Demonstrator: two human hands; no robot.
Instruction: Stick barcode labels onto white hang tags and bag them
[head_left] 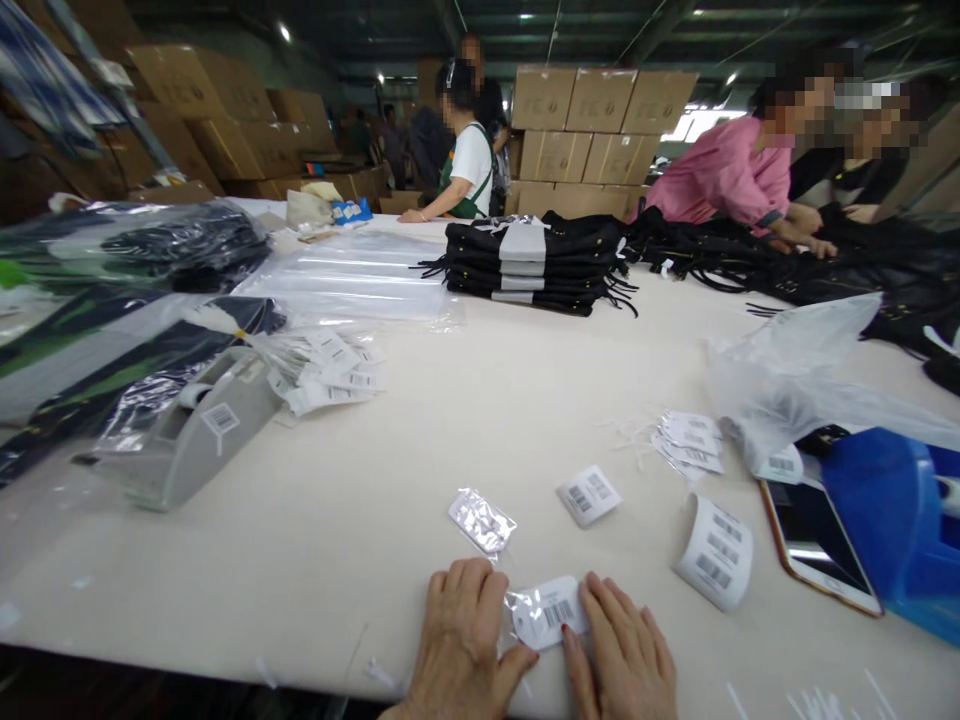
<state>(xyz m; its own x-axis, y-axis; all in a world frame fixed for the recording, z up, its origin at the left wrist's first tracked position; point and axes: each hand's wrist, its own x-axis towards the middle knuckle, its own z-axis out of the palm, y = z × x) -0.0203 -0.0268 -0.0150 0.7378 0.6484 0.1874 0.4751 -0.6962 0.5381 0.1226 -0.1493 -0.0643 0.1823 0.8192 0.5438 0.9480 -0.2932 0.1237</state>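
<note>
A white hang tag (pixel 547 614) with a barcode lies in a small clear plastic sleeve at the table's front edge, between my hands. My left hand (pixel 461 635) rests on the table at the sleeve's left end, fingers slightly bent and thumb apart. At the other end, my right hand (pixel 622 650) has its thumb and forefinger on the tag's edges. Just beyond lies another sleeved tag (pixel 482 521), its plastic shiny. A barcode label piece (pixel 589 495) and a curled strip of barcode labels (pixel 716 552) sit to the right.
Several strung tags (pixel 688 442) and a phone (pixel 819 540) lie at right, beside a blue tape dispenser (pixel 892 510). A grey dispenser (pixel 217 430) and a bundle of tags (pixel 330 372) stand left. Behind are folded black goods (pixel 532 265), clear bags (pixel 360 275) and co-workers.
</note>
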